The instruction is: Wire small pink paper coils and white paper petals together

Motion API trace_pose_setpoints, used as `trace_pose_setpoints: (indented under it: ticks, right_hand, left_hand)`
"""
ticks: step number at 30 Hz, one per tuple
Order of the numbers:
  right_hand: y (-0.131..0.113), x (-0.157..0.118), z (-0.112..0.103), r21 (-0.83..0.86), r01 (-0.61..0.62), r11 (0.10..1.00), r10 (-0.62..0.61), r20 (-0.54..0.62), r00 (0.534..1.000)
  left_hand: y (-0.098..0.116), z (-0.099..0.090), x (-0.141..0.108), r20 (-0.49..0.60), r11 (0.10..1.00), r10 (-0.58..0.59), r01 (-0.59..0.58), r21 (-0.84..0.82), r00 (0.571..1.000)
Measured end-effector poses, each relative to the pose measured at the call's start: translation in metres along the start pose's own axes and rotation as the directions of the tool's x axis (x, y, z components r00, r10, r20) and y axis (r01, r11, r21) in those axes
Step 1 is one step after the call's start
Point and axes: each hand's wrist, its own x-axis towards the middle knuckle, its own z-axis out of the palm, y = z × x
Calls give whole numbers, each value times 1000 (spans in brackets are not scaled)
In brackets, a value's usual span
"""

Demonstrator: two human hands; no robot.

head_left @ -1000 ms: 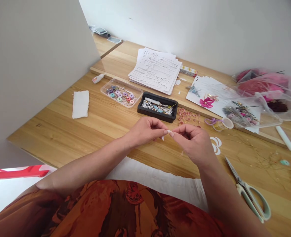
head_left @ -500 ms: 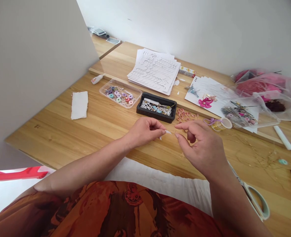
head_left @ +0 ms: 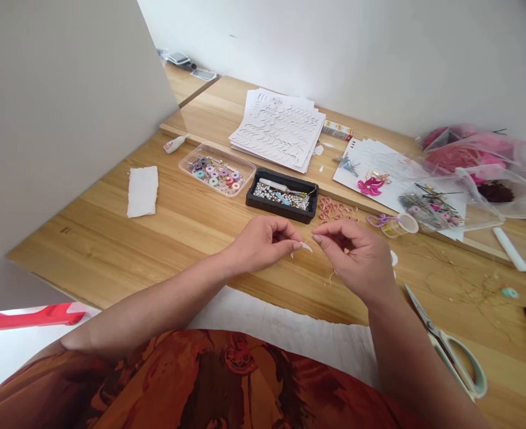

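Between thumb and forefinger, my left hand (head_left: pixel 269 244) pinches a small white petal-shaped piece (head_left: pixel 306 246), whose curved, pointed end sticks out to the right. Another white tip shows below those fingers. Close by on the right, my right hand (head_left: pixel 356 253) is closed in a pinch, apparently on a fine yellowish thread too thin to follow clearly. The fingertips of the two hands are a small gap apart. A thin loop of thread (head_left: pixel 333 277) shows just below my right hand. Behind the hands stands a black tray (head_left: pixel 254 211) of silvery beads with a white-handled tool.
Large scissors (head_left: pixel 450 351) lie open beside my right forearm. Pink looped pieces (head_left: pixel 332 208), a spool (head_left: pixel 397 226) with small purple scissors (head_left: pixel 381 220), a clear box of beads (head_left: pixel 184 167), cut paper sheets (head_left: pixel 276 128), a glue bottle (head_left: pixel 176 143) and a white cloth (head_left: pixel 143 190) surround the hands.
My right hand has drawn its thumb and forefinger together and shifted slightly left. My left hand keeps its pinch, and the white piece now tilts downward more.
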Motion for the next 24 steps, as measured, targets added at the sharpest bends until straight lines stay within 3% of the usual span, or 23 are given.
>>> trace_pose_setpoints:
  ticks: [7,10,14,19,24]
  right_hand:
    - [10,1,20,367,-283,886,249,138,959]
    - [5,-2,27,386,-355,851,308,181,934]
    - [1,-8,33,338,-352,873,316,159,935]
    - [13,-6,29,319,-326,890,307,108,945]
    - [21,1,15,265,-268,926,290,-49,956]
  left_hand:
    - [0,-4,4,-129,973,-9,-21,-229,992]
    - [0,-4,5,-218,969,8,-61,-239,976]
    - [1,-3,5,-303,977,10,-75,-202,953]
    - [3,-6,4,-214,979,12,-55,-196,977]
    - [2,-5,3,-77,993,-61,53,-102,995]
